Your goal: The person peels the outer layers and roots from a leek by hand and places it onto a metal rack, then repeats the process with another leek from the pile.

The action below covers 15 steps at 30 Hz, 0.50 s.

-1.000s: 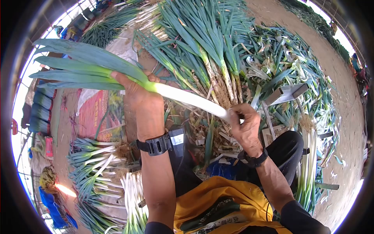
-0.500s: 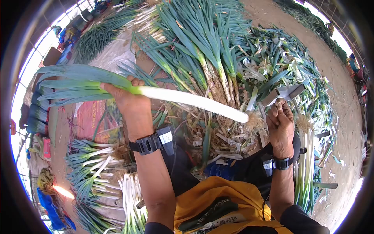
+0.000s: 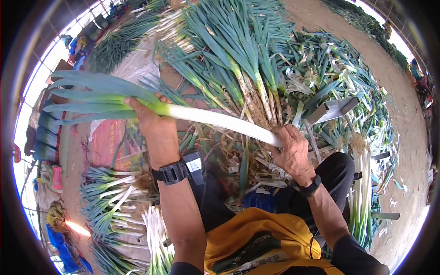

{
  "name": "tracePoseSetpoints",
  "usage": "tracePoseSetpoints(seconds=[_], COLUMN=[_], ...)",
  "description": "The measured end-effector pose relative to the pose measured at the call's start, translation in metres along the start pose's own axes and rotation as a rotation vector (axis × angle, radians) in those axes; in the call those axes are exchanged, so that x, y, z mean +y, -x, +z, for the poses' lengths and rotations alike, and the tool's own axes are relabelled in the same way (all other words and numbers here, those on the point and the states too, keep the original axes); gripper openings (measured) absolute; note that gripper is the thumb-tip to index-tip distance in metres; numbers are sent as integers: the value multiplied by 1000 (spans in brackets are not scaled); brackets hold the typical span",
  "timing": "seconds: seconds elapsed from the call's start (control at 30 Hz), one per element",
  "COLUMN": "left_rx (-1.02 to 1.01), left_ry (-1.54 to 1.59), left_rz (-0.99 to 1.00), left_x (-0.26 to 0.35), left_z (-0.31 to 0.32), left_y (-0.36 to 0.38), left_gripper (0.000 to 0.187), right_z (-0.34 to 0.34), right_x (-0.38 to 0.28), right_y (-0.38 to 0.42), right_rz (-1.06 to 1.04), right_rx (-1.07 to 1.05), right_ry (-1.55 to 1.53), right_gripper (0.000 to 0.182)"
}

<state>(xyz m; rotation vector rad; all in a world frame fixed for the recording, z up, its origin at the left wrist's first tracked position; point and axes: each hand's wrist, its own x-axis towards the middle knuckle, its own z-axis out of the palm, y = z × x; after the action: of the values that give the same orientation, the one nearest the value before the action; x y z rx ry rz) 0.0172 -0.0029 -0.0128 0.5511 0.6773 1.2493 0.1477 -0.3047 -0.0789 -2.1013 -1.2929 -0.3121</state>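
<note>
A large green onion [image 3: 220, 120] with a clean white stem lies across the view, its green leaves pointing left. My left hand [image 3: 155, 120] is wrapped round it where the leaves meet the stem. At the other end, my right hand [image 3: 292, 149] has its fingers closed round the root end, so the roots are hidden. Just right of my right hand stands a metal bracket [image 3: 332, 111] on a frame. Beyond the stem lies a heap of untrimmed green onions [image 3: 229, 50] with soiled roots.
Peeled leaves [image 3: 339, 73] are heaped at the right. Cleaned onions [image 3: 121, 195] lie in rows at the lower left, and others [image 3: 362, 192] rest upright in view at the right, beside my knee. A red printed sack [image 3: 109, 140] lies on the ground at the left.
My right hand has moved left and down from the metal bracket and closed round the root end of the onion. My left hand still holds the onion, with a slight shift.
</note>
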Motion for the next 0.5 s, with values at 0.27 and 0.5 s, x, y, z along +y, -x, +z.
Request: tracePoseSetpoints(seconds=[0.27,0.5], left_rx=[-328,-418], left_ry=[141,110], left_rz=[15,-47], left_x=[15,13], left_z=[8,8], left_y=[8,8], left_gripper=[75,106], right_z=[-31,-23], right_x=[-6,-9], right_y=[-8,6], right_rz=[158,38], right_rx=[-320,-186], right_ry=[-533,-388], right_gripper=[36,44])
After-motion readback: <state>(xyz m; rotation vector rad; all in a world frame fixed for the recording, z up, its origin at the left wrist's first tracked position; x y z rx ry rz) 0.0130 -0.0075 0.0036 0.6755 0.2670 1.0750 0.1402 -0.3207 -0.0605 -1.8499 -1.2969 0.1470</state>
